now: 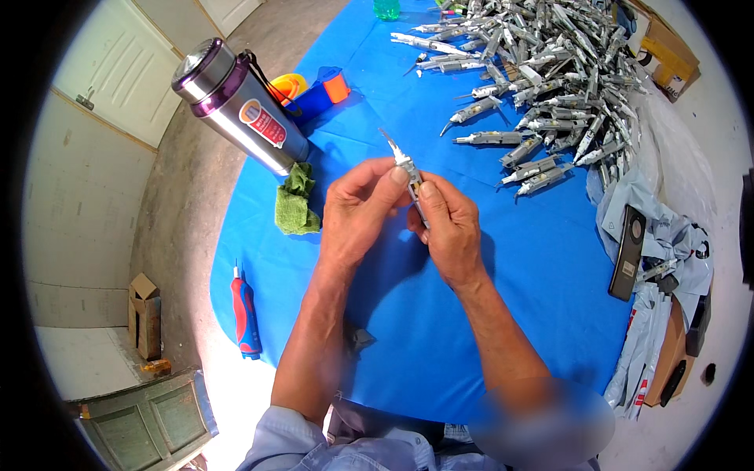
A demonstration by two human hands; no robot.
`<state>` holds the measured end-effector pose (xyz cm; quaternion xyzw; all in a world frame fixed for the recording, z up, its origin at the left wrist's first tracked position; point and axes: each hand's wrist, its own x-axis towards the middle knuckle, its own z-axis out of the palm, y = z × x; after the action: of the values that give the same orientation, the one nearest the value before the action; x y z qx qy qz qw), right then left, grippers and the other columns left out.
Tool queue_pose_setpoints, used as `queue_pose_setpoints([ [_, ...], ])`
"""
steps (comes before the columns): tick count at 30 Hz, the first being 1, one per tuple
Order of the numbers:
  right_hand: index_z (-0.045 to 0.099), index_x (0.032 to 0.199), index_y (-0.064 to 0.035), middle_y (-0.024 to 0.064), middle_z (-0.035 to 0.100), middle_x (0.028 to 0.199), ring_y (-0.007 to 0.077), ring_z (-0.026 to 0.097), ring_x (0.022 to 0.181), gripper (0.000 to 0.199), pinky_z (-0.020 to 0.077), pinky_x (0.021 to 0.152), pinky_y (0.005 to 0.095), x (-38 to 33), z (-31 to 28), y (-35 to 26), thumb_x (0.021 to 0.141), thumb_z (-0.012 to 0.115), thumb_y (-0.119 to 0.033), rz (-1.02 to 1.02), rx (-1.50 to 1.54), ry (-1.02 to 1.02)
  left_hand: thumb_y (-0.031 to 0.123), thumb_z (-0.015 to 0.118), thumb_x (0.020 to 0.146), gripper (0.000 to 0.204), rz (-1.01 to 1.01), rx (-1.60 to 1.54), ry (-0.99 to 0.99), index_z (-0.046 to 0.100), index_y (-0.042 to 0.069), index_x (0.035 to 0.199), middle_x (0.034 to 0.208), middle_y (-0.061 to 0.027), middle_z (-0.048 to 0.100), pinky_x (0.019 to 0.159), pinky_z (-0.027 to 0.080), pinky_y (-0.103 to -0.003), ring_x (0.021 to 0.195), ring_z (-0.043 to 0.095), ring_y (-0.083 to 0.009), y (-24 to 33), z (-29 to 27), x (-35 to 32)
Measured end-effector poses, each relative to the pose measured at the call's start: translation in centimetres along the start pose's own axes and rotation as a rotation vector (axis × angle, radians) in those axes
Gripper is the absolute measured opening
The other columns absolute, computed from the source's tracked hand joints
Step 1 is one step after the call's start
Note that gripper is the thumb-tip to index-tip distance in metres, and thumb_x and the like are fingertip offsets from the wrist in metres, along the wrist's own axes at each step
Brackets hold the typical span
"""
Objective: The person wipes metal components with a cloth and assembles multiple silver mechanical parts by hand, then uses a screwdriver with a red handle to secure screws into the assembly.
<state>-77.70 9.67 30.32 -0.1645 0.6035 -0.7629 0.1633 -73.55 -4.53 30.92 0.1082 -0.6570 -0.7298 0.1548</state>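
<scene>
Over the middle of the blue-covered table, a slim grey and white assembly (413, 182) points up and to the left, its thin metal shaft foremost. My left hand (357, 206) is closed on its upper part, just below the white collar, with the thumb on top. Lower down, the thumb and fingers of my right hand (453, 228) pinch the grey body. Parts of the assembly are hidden by my fingers. At the upper right lies a big heap of similar assemblies (550, 102), several of them spread loosely along its near edge.
To the left stand a steel and purple flask (243, 110), a crumpled green cloth (297, 206) and a blue and orange object (322, 96). A red and blue handle with a thin metal tip (245, 318) lies nearer. Along the right edge are a dark phone (627, 253) and plastic bags (648, 337).
</scene>
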Motion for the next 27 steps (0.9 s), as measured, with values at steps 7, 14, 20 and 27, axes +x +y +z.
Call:
queue_pose_setpoints([
  [7,0.071,0.128,0.0018,0.0014,0.067,0.086,0.0086,0.057,0.071,0.037,0.0484,0.063,0.0268,0.04,-0.08,0.28,0.113,0.049,-0.023,-0.009,-0.018,-0.01,0.024,0.07,0.106,0.026,-0.02,-0.004,0.009,0.076,0.003,0.12,0.094,-0.0011,0.074,0.068,0.051,-0.024,0.08,0.063,-0.0075,0.12,0.06,0.05],
  [14,0.07,0.122,0.0027,0.0031,0.069,0.088,0.0083,0.059,0.073,0.032,0.0497,0.064,0.0264,-0.02,0.18,-0.58,0.111,0.051,-0.021,-0.028,-0.052,-0.049,0.025,0.069,0.106,0.026,-0.025,-0.017,0.005,0.076,0.003,0.117,0.091,-0.0006,0.072,0.067,0.05,-0.024,0.077,0.06,-0.0075,0.0,-0.05,0.17],
  [20,0.07,0.122,0.0021,0.0037,0.07,0.088,0.0083,0.06,0.074,0.03,0.0506,0.065,0.0259,-0.06,0.19,-0.04,0.11,0.052,-0.02,-0.071,-0.081,-0.046,0.025,0.069,0.106,0.024,-0.019,-0.036,-0.004,0.076,0.003,0.114,0.088,0.0003,0.071,0.066,0.05,-0.024,0.074,0.059,-0.0075,-0.07,-0.09,0.18],
  [27,0.071,0.123,0.0018,0.0025,0.069,0.087,0.0088,0.06,0.073,0.034,0.0509,0.065,0.0261,-0.03,0.12,-0.1,0.111,0.049,-0.022,-0.031,-0.05,-0.029,0.024,0.069,0.106,0.023,-0.023,-0.038,-0.004,0.076,0.003,0.115,0.088,-0.0002,0.071,0.066,0.05,-0.023,0.075,0.059,-0.0073,-0.02,-0.08,0.22],
])
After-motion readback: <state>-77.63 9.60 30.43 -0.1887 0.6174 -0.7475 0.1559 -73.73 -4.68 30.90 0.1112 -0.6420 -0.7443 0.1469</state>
